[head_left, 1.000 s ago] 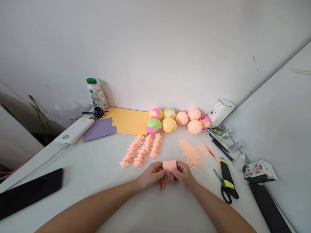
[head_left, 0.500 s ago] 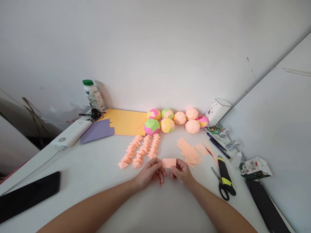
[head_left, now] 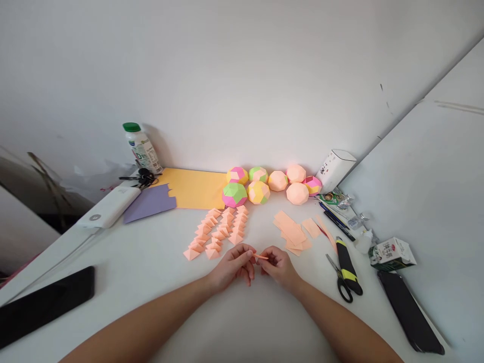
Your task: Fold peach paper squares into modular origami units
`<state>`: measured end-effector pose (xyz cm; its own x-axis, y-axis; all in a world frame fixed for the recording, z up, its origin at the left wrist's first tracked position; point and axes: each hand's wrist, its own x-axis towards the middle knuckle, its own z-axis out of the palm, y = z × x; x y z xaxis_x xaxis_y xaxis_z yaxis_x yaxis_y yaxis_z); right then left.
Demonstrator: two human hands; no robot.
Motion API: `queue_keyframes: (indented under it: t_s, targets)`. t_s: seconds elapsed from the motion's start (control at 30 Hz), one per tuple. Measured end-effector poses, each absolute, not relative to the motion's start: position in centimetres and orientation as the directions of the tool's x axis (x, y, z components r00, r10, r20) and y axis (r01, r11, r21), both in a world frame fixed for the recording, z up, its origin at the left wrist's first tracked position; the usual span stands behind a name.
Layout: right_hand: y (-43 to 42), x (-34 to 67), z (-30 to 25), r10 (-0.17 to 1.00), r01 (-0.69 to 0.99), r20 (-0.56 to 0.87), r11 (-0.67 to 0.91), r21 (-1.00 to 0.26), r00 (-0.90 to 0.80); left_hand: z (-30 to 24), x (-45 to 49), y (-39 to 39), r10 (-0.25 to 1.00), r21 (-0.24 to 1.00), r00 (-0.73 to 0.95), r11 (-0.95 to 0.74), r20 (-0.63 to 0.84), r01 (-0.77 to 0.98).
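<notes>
My left hand (head_left: pixel 233 265) and my right hand (head_left: pixel 279 265) meet over the white table (head_left: pixel 159 262) and pinch a small peach paper slip (head_left: pixel 260 257) between their fingertips; the slip shows almost edge-on. Just beyond my left hand lie rows of several folded peach paper units (head_left: pixel 219 233). Beyond my right hand is a loose pile of flat peach paper slips (head_left: pixel 293 233). Several paper polyhedron balls (head_left: pixel 264 185), some peach and some multicoloured, sit along the wall.
Scissors (head_left: pixel 342 282) and a black-and-yellow utility knife (head_left: pixel 348 264) lie right of my right hand. A milk carton (head_left: pixel 391 254), a black case (head_left: pixel 410 312), pens and a white box (head_left: pixel 335 169) stand further right. A phone (head_left: pixel 41 302), power bank (head_left: pixel 108 209), bottle (head_left: pixel 140 148), keys, yellow and purple sheets lie left.
The peach slip, held flat and facing me before, has been turned or folded so it shows only as a thin edge. Both hands have drawn closer together.
</notes>
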<state>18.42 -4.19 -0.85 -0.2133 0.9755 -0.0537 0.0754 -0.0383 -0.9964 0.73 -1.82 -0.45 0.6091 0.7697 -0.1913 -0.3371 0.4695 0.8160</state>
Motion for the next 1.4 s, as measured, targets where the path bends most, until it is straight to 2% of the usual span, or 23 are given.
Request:
queue_keyframes:
  t_s: [0.43,0.67,0.9,1.4]
  targets:
    - [-4.2,18.1,-0.8,0.983,0.127,-0.031,-0.008,-0.992,-0.18,0.2,0.8,-2.0,0.779,0.851,0.593,0.441,-0.204,-0.285]
    - [-4.1,18.1,-0.6,0.97,0.109,-0.027,-0.001,-0.994,-0.241,0.1,1.0,-1.7,0.77,0.843,0.604,0.454,-0.207,-0.29]
    - [-4.2,18.3,-0.2,0.947,0.047,0.052,0.071,-0.996,-0.318,0.2,0.7,-1.7,0.765,0.864,0.609,0.436,-0.208,-0.253]
    - [-4.4,18.3,0.0,0.968,0.163,0.005,0.047,-0.985,-0.25,0.2,0.5,-1.6,0.747,0.882,0.631,0.423,-0.212,-0.205]
